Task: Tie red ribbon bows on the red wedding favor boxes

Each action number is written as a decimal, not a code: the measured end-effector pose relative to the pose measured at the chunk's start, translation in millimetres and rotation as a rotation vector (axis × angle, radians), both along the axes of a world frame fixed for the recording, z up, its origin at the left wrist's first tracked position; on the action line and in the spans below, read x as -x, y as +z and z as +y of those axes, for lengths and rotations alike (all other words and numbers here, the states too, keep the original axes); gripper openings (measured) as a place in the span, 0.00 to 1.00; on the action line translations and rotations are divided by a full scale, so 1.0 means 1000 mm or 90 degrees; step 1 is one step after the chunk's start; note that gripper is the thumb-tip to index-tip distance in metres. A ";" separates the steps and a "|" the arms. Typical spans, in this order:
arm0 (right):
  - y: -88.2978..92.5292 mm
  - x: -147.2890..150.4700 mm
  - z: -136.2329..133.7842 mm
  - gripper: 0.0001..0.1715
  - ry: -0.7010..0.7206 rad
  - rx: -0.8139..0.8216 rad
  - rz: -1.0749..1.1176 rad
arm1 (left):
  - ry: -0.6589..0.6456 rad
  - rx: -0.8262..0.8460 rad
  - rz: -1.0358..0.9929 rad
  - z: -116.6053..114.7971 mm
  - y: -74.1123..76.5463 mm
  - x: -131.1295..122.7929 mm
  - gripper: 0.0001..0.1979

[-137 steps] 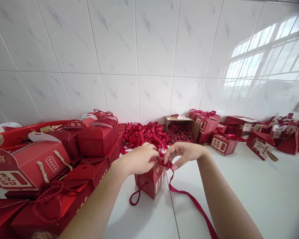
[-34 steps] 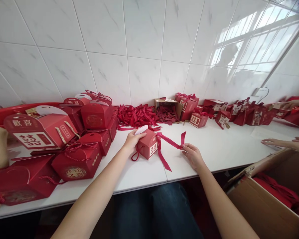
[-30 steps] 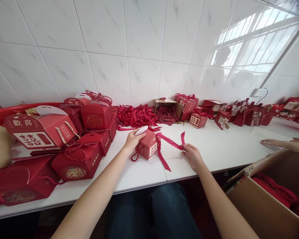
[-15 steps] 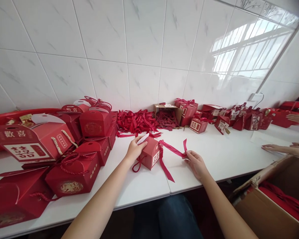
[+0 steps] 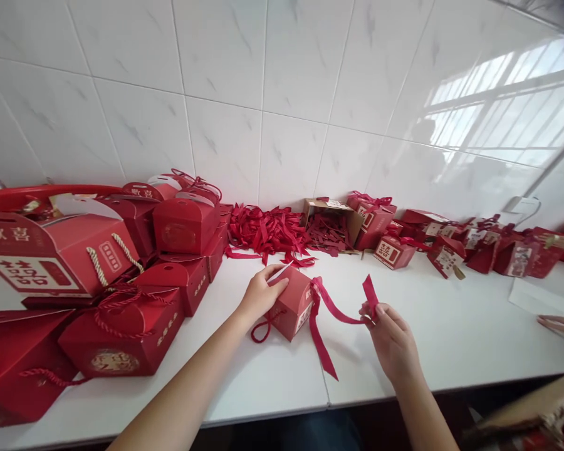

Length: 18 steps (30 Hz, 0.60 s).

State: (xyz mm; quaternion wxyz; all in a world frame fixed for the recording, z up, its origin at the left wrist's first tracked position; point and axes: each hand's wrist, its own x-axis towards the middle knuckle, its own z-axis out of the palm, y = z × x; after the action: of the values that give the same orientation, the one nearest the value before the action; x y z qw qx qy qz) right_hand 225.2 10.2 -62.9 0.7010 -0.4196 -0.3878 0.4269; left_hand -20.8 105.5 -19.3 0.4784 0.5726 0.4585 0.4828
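A small red gift box (image 5: 291, 304) is on the white table in front of me, tilted a little. My left hand (image 5: 262, 293) is closed round its top, with the thumb across the lid and the fingers on the far side. A loop of dark red cord hangs from the box's left side. From its right end comes a red ribbon (image 5: 326, 357), one tail hanging down over the table. The other tail runs to my right hand (image 5: 389, 332), which pinches it between thumb and fingers, its tip sticking up above the grip.
Larger red gift boxes (image 5: 117, 332) are stacked at left. A heap of red ribbons (image 5: 267, 228) lies by the wall, beside an open cardboard box (image 5: 356, 225) of dark red strips. Small red boxes (image 5: 395, 252) line the back right. Another person's hand (image 5: 561, 324) rests at the right edge.
My right hand has moved slightly up and away from the box, the ribbon still pinched. The left hand keeps its hold, and the box tips a little more. The view has shifted.
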 end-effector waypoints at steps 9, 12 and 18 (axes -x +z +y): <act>0.099 0.041 0.050 0.10 0.130 -0.121 -0.100 | 0.024 -0.018 0.065 0.011 0.012 0.012 0.20; 0.127 0.048 0.066 0.11 0.187 -0.120 -0.123 | 0.001 -0.005 0.048 0.018 0.011 0.014 0.19; 0.174 0.058 0.079 0.06 0.134 -0.294 -0.155 | -0.026 0.100 -0.067 0.002 0.027 0.013 0.15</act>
State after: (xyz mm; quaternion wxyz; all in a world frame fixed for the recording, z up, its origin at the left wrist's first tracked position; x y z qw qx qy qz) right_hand 167.6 89.3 111.4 0.6778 -0.2542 -0.5978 0.3443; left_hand -33.3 107.6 7.6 0.5552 0.5161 0.4574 0.4650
